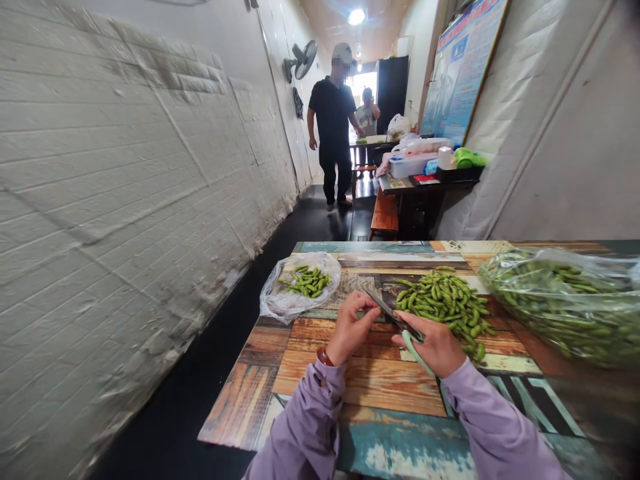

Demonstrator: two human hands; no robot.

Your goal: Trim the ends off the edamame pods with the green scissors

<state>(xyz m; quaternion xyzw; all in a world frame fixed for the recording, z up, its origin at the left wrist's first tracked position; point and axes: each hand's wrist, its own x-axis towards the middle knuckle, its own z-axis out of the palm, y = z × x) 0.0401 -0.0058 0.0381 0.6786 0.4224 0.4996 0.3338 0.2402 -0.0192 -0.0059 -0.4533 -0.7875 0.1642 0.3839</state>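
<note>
right grip (437,347) clenched on scissors (394,318) beside edamame pile (445,300); left grip (350,330) pinched at blades, contents unclear.

The wall poster (459,67) carries print, too blurred to read.
</note>
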